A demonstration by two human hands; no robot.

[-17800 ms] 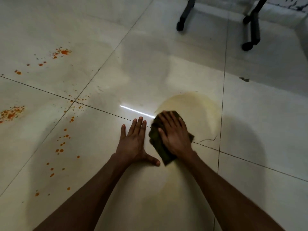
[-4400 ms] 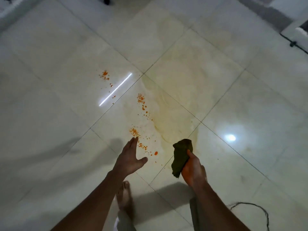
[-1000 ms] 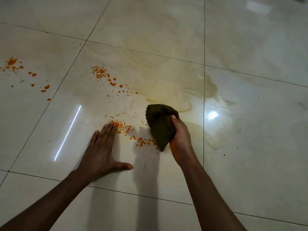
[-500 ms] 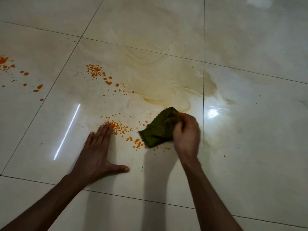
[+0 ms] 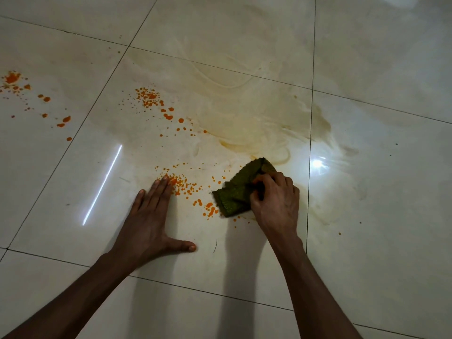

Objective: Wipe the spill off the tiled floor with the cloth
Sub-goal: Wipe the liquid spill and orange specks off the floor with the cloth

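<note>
A dark green cloth (image 5: 238, 192) lies crumpled on the pale tiled floor (image 5: 381, 216). My right hand (image 5: 275, 203) grips its right side with curled fingers and holds it down on the tile. Orange droplets (image 5: 186, 188) of the spill are scattered just left of the cloth, with more orange splatter (image 5: 150, 97) farther up and an orange patch (image 5: 14, 80) at the far left. A yellowish smeared film (image 5: 256, 128) spreads above the cloth. My left hand (image 5: 149, 223) rests flat on the floor, fingers straight, fingertips touching the nearest droplets.
Dark grout lines (image 5: 310, 118) cross the glossy tiles. Bright light reflections show as a streak (image 5: 102, 184) left of my left hand and a round glare (image 5: 316, 163) right of the cloth. A thin dark hair (image 5: 215, 245) lies near my left thumb.
In the last second my right hand lowered the hanging cloth onto the tile beside the orange droplets and spread it flatter. My left hand stays planted on the floor.
</note>
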